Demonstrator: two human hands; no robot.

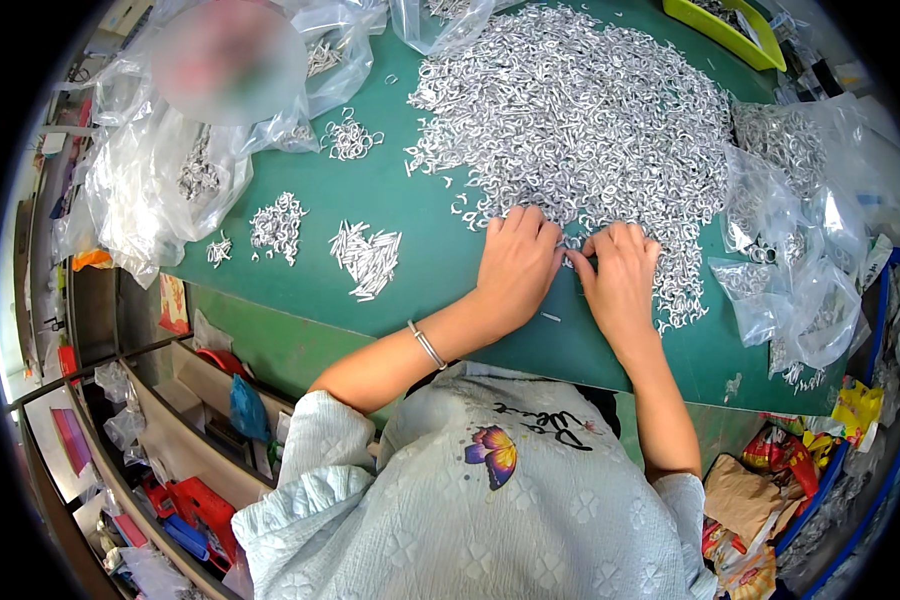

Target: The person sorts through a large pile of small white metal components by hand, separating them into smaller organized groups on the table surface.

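Small silvery pieces [580, 120]; broad heap

A bare lane of flat green tabletop [425, 225] runs down left of the frame's centre, between a low heap of slender silvery metal pieces [370, 262] and a broad mound of curved silvery pieces [590, 115]. Bulging clear plastic bags [130, 200] block the upper left; crumpled clear sacks [820, 325] crowd the right.
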